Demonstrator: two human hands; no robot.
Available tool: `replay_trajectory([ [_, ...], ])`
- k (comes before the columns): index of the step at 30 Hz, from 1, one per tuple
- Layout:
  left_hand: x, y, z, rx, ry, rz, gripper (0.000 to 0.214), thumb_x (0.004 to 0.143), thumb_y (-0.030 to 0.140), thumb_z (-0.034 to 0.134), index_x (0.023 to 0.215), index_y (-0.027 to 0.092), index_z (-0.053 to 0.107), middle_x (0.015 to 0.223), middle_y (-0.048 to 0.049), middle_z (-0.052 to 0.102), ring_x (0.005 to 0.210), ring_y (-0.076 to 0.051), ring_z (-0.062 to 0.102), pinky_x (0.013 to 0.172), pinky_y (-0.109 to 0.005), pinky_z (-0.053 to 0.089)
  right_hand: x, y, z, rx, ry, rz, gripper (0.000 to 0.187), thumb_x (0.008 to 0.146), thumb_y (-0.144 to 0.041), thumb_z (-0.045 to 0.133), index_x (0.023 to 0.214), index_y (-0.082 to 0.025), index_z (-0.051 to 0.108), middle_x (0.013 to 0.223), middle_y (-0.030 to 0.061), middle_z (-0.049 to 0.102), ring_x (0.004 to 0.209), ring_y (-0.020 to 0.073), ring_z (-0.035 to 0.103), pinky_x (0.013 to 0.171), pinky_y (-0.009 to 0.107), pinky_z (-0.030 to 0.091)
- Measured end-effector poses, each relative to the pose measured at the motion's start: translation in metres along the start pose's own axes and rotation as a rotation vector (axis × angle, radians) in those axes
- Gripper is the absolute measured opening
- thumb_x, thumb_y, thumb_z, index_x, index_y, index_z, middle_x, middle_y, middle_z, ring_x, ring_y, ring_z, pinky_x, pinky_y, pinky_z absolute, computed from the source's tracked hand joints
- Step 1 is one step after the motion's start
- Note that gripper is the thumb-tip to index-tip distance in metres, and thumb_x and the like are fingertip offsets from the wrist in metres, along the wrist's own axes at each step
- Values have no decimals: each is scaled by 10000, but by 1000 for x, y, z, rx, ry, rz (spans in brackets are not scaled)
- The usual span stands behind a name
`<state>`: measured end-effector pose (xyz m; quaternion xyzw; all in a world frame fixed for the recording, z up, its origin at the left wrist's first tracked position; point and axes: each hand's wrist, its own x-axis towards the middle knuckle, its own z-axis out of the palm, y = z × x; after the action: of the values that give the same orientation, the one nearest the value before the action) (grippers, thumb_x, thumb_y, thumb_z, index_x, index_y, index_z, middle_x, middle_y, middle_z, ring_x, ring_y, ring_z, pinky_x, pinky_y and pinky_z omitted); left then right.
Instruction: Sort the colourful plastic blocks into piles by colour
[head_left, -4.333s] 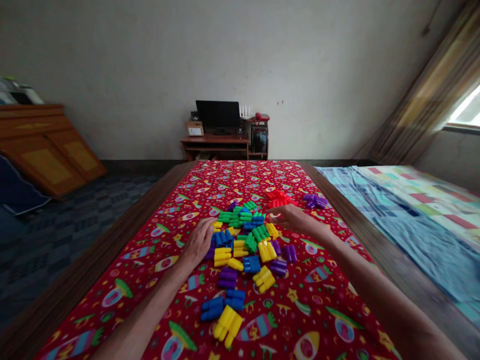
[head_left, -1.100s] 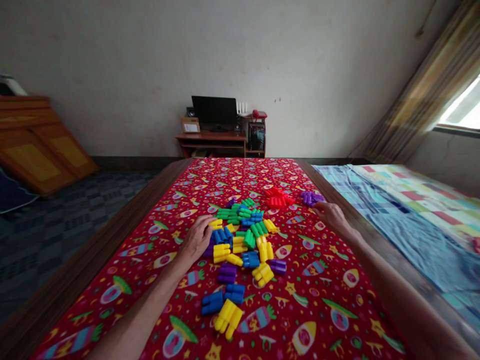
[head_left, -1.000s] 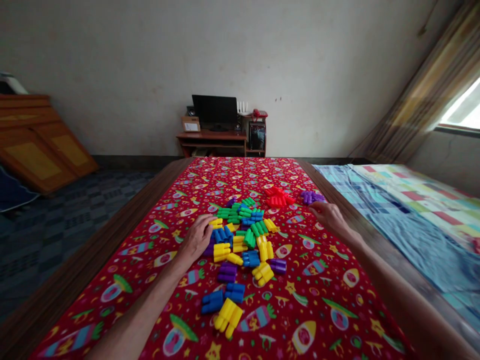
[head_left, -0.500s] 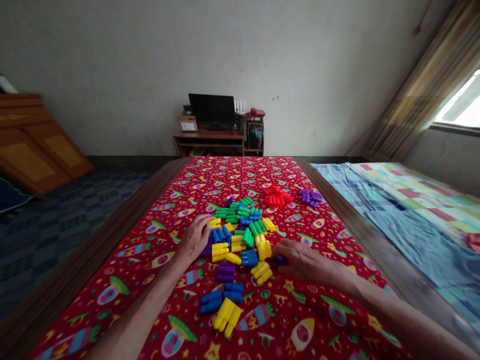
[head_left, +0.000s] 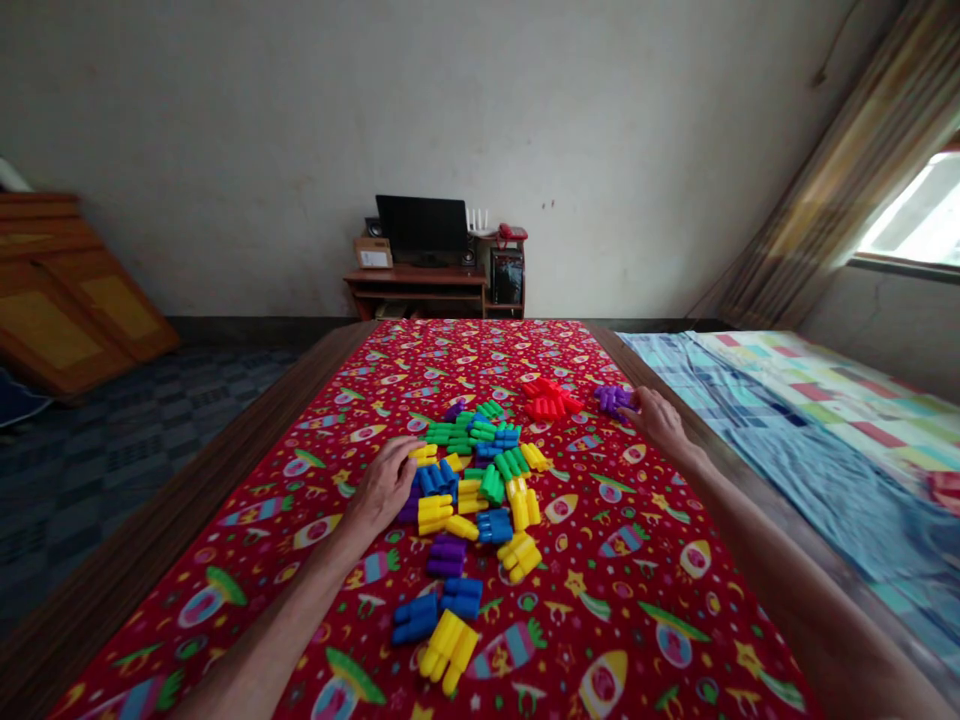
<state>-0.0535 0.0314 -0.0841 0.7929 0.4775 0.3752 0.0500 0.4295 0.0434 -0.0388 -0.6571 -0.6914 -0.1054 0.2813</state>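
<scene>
Toy building blocks in yellow, blue, green and purple lie in a loose pile mid-table, among them a blue block [head_left: 495,526] and a green block [head_left: 492,485]. My left hand [head_left: 386,485] rests at the pile's left edge, fingers stretched out beside a yellow block [head_left: 424,454], apparently holding nothing. At the far right, my right hand [head_left: 658,420] has its fingers closed at the edge of a small heap of purple blocks [head_left: 613,400]. A purple block seems to be at its fingertips, though the fingers partly hide it. Red blocks [head_left: 551,400] form a separate heap to the left of the purple one.
A red patterned cloth [head_left: 600,600] covers the table, whose brown wooden edge [head_left: 247,450] shows on both sides. Nearest me lie a yellow block [head_left: 448,645] and two blue ones. Beyond stands a desk with a monitor [head_left: 422,230]; a bed [head_left: 787,430] is on the right.
My right hand has moved away and to the right, from beside the mixed pile to the purple heap, carrying a purple block. My left hand has stayed by the yellow block.
</scene>
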Motion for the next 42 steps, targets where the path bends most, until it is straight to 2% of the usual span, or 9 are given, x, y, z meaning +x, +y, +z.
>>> replay_trajectory([
  [7,-1,0,2,-14,14,-17,347,909,325,367,1069,191,644,1150,-107,643,1099,-244,603,1004,-430,485,3,-23,-21,131,84,-70,341,930,-477,426,758,-209,547,722,56,594,684,188,545,650,294,388],
  [10,-1,1,2,-12,18,-20,347,910,323,367,1066,186,645,1153,-110,641,1102,-243,601,1004,-429,485,-4,-71,-37,255,-23,-178,339,946,-432,435,752,-190,572,656,21,586,599,144,518,593,255,360],
  [14,-1,3,0,1,-1,-17,340,907,295,368,1058,177,648,1162,-117,640,1105,-245,602,1013,-440,480,-32,-155,-44,484,-258,-511,288,976,-327,441,824,-158,617,678,14,616,550,94,492,550,218,331],
  [18,-1,4,-1,13,0,-17,327,907,268,374,1067,185,648,1159,-107,642,1109,-236,599,1022,-441,472,-62,-217,-38,616,-493,-826,208,979,-283,466,968,-156,630,885,69,673,766,128,602,655,221,416],
  [22,-2,6,0,5,2,-17,326,907,258,370,1067,185,645,1161,-104,640,1119,-229,592,1025,-431,469,-79,-248,-23,559,-534,-1011,262,971,-338,492,1132,-152,581,1139,116,636,1027,167,579,826,270,452],
  [28,-1,11,-3,6,-13,-24,339,903,240,350,1076,184,636,1172,-107,628,1124,-231,586,1025,-431,468,-92,-277,-8,157,-468,-1142,131,959,-213,448,988,-162,564,960,85,621,929,232,530,779,383,431],
  [32,-1,15,-6,3,-5,-21,329,901,239,351,1108,178,601,1172,-114,615,1114,-235,582,1013,-429,468,-97,-277,-24,112,-457,-1125,156,926,-179,466,1042,-144,565,933,100,620,917,247,527,812,409,432],
  [36,-3,15,-6,67,152,-114,244,864,234,386,1028,193,563,1028,-102,606,955,-236,605,878,-403,522,-101,-269,-39,72,-417,-1081,185,895,-131,480,1045,-123,587,992,142,631,985,275,529,831,416,438],
  [42,-1,16,-11,66,93,-143,142,828,269,382,788,228,511,814,-62,614,819,-231,616,782,-368,522,-79,-255,-41,429,-493,-1091,224,947,-338,528,1088,-174,591,996,88,656,940,194,568,814,309,451],
])
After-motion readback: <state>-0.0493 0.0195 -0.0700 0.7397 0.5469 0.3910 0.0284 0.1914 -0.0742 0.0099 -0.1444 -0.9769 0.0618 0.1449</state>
